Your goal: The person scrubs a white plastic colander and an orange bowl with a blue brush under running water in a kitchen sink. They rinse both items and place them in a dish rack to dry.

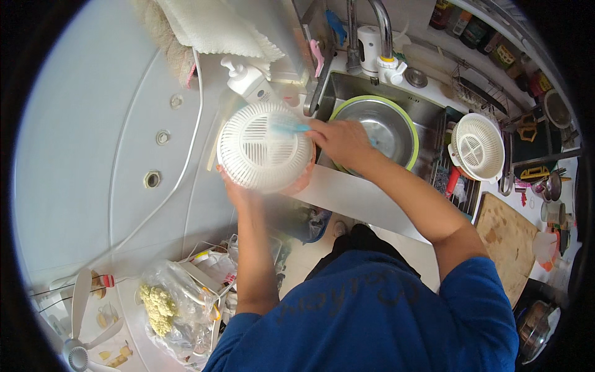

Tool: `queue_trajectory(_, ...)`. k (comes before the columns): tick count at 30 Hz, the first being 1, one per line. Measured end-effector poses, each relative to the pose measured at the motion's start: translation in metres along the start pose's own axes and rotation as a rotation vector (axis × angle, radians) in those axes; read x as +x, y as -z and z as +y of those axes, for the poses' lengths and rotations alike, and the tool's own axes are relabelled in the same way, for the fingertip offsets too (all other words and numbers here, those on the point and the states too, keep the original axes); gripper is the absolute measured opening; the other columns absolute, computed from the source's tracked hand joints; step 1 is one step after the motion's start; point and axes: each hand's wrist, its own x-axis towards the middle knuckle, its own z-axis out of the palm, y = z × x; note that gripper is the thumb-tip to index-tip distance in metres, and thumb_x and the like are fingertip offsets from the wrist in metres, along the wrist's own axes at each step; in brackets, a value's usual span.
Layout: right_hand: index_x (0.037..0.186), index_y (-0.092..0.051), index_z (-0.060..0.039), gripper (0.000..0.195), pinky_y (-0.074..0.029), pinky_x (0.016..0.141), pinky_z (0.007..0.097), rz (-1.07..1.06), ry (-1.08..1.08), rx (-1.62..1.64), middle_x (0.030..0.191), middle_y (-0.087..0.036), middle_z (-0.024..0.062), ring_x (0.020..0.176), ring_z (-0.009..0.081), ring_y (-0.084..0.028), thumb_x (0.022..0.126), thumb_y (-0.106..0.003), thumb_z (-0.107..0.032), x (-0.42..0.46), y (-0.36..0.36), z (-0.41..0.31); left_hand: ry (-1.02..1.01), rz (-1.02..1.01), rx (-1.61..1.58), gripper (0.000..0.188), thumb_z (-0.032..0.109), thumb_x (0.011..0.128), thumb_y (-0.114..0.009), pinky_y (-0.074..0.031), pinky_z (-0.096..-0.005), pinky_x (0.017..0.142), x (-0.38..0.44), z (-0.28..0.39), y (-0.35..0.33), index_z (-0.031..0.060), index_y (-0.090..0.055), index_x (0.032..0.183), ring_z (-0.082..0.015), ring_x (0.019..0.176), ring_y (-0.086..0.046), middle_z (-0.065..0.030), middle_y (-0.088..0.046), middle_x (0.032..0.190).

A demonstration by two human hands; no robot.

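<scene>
My left hand (pixel 239 188) grips the lower rim of a white slotted plastic colander (pixel 237 162), holding it with its base facing up. An orange rim or bowl shows along the colander's lower right edge. In my right hand (pixel 341 142) is a light blue brush (pixel 301 128), its head blurred against the slotted base. Behind the colander stands a white pump bottle (pixel 253 83). To the right, a metal basin with a lime-green rim (pixel 413 135) sits in the stainless steel sink (pixel 427 114).
A faucet (pixel 383 32) rises behind the sink. Another white colander (pixel 479 146) rests on the rack at right, near a wooden cutting board (pixel 504 237). Cauliflower (pixel 158 307) in a plastic bag and a white fan (pixel 76 348) are at lower left. A cord (pixel 197 116) runs along the wall.
</scene>
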Motion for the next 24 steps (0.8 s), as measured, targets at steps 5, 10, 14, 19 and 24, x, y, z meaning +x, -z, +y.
queue_trajectory(5, 0.098, -0.06, -0.0132, 0.029, -0.051, 0.063, 0.0535, 0.094, 0.005, -0.014, 0.076, -0.068, 0.0153, 0.072, 0.0382, -0.066, 0.096, -0.048, -0.04, 0.003, -0.01, -0.006, 0.044, 0.031, 0.095, 0.063, 0.051, 0.104, -0.029, -0.047, -0.0407, 0.1, -0.001, -0.01, 0.008, 0.0022, -0.041, 0.142, -0.0262, 0.122, -0.055, -0.0114, -0.054, 0.137)
queue_trajectory(10, 0.1, -0.062, -0.015, 0.03, -0.051, 0.064, 0.0534, 0.078, -0.057, 0.01, 0.076, -0.067, 0.0154, 0.073, 0.0381, -0.066, 0.096, -0.048, -0.041, 0.001, -0.006, -0.004, 0.019, 0.084, 0.056, 0.063, 0.051, 0.103, -0.03, -0.046, -0.0414, 0.102, -0.003, 0.001, -0.006, 0.0019, -0.041, 0.142, -0.0268, 0.122, -0.055, -0.012, -0.054, 0.137)
queue_trajectory(14, 0.103, -0.062, -0.0161, 0.029, -0.051, 0.065, 0.0531, 0.098, -0.039, 0.053, 0.074, -0.067, 0.0154, 0.073, 0.0376, -0.067, 0.096, -0.048, -0.041, -0.011, -0.021, -0.004, 0.046, 0.06, 0.063, 0.063, 0.051, 0.104, -0.03, -0.046, -0.0422, 0.102, 0.001, -0.007, 0.006, 0.0028, -0.041, 0.142, -0.0276, 0.122, -0.055, -0.0124, -0.054, 0.136)
queue_trajectory(19, 0.105, -0.062, -0.0176, 0.027, -0.051, 0.061, 0.0509, 0.028, 0.094, 0.012, 0.073, -0.067, 0.0145, 0.069, 0.0367, -0.066, 0.096, -0.048, -0.039, -0.001, -0.009, -0.021, 0.039, 0.03, 0.027, 0.06, 0.049, 0.104, -0.028, -0.046, -0.0418, 0.102, -0.005, -0.002, -0.002, 0.003, -0.041, 0.142, -0.0272, 0.121, -0.056, -0.0123, -0.054, 0.136)
queue_trajectory(24, 0.105, -0.062, -0.0174, 0.027, -0.051, 0.059, 0.0489, -0.002, 0.107, -0.059, 0.071, -0.066, 0.0148, 0.066, 0.0357, -0.066, 0.097, -0.046, -0.039, -0.011, -0.011, -0.003, 0.049, 0.044, 0.106, 0.056, 0.044, 0.105, -0.022, -0.046, -0.0425, 0.104, -0.002, -0.01, 0.008, 0.0062, -0.043, 0.141, -0.0277, 0.122, -0.055, -0.0118, -0.054, 0.137)
